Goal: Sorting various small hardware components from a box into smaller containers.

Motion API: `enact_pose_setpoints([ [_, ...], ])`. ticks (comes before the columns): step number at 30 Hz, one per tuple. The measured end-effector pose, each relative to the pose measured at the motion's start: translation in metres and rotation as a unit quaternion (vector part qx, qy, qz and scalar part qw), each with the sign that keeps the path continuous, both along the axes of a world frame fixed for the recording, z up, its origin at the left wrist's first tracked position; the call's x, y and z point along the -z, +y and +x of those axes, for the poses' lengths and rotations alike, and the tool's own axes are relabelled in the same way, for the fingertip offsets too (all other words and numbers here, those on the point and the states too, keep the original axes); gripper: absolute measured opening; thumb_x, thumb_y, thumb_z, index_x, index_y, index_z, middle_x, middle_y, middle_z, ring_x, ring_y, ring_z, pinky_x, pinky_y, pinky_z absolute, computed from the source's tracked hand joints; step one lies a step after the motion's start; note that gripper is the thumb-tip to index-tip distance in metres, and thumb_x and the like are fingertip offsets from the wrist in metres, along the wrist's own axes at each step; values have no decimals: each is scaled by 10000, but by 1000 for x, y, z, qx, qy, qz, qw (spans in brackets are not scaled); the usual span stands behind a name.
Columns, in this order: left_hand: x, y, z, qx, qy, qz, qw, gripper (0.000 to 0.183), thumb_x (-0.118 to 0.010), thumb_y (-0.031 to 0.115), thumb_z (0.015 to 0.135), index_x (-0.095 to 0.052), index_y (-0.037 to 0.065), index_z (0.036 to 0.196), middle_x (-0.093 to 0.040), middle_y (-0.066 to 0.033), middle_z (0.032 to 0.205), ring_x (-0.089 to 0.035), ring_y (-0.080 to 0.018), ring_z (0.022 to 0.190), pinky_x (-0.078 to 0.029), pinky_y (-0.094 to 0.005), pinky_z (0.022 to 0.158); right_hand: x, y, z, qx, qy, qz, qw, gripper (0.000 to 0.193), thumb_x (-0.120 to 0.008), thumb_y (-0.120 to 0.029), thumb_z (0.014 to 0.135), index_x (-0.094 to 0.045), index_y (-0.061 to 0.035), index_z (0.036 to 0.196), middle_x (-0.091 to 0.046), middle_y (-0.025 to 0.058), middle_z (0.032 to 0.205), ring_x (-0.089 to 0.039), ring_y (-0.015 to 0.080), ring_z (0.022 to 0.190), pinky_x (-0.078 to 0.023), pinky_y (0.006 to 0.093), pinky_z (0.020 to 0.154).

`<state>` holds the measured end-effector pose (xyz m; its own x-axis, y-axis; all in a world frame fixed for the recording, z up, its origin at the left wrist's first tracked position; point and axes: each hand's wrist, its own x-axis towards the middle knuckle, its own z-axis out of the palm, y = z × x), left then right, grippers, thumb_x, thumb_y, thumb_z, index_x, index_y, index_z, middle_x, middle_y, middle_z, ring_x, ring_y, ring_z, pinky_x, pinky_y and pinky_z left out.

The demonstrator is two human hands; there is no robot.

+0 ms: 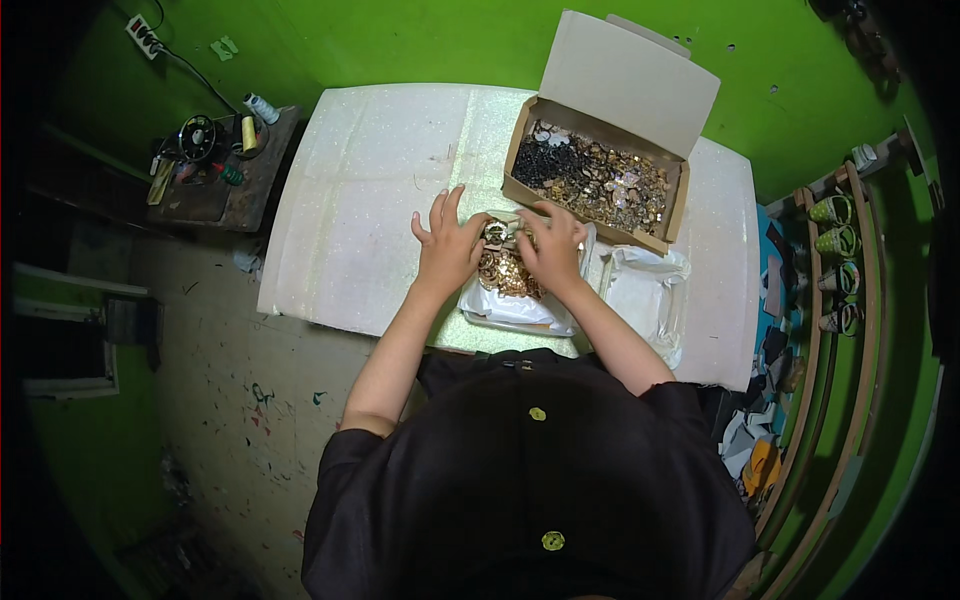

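My left hand (447,250) is over the left side of a shallow clear tray, its outer fingers spread. Its thumb and forefinger close at the edge of a gold-coloured ornament (495,233) with a dark and pale centre. My right hand (552,250) is bent over the tray from the other side, its thumb and fingertips at the right of the same ornament; its fingers partly hide what they pinch. Below the hands a heap of shiny gold ornaments (508,275) lies on white plastic wrapping (505,307) in the tray (548,329).
An open cardboard box (600,229) of black and gold ornaments stands behind my right hand. To its front lies a second tray lined with white plastic (638,295). All rest on a pale table (365,180). A small side table (205,200) with thread spools is left; a sandal rack (835,270) is right.
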<state>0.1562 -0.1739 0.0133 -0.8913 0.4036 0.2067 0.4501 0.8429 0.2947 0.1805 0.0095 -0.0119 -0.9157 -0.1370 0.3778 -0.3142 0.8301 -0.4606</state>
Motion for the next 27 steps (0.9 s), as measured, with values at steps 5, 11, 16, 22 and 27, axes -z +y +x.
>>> enact_pose_setpoints([
  [5, -4, 2, -1, -44, 25, 29, 998, 355, -630, 169, 775, -574, 213, 1123, -260, -158, 1410, -170, -355, 1341, -113, -676, 972, -6, 28, 4, 144, 70, -73, 984, 325, -609, -188, 794, -592, -136, 1114, -465, 97, 1195, -387, 251, 1154, -176, 423, 945],
  [11, -3, 18, -5, -29, 8, 35, 999, 415, -609, 193, 787, -546, 218, 1197, -261, -160, 1411, -178, -356, 1339, -118, -676, 969, 5, 68, 14, 248, 85, -107, 959, 324, -620, -157, 772, -598, -160, 1096, -448, 96, 1215, -369, 261, 1171, -171, 423, 955],
  [16, 3, 35, -19, 20, -7, 44, 999, 558, -566, 219, 818, -415, 252, 1355, -274, -148, 1425, -197, -343, 1349, -122, -679, 968, 10, 88, 11, 293, 76, -107, 947, 326, -631, -138, 757, -607, -165, 1081, -448, 95, 1218, -368, 268, 1171, -172, 429, 956],
  [22, 13, 58, -49, 52, -41, 35, 997, 546, -519, 314, 885, -358, 234, 1401, -267, -141, 1453, -193, -350, 1357, -111, -665, 986, -5, 107, -15, 286, 70, -83, 952, 301, -649, -150, 746, -633, -188, 1044, -468, 79, 1199, -374, 260, 1161, -178, 413, 954],
  [27, 18, 71, -93, 5, -50, 68, 996, 558, -496, 301, 901, -321, 184, 1418, -239, -204, 1452, -185, -376, 1354, -77, -652, 1003, -10, 125, -61, 245, 25, -35, 968, 283, -645, -139, 738, -640, -198, 1015, -514, 58, 1134, -409, 251, 1131, -194, 427, 941],
])
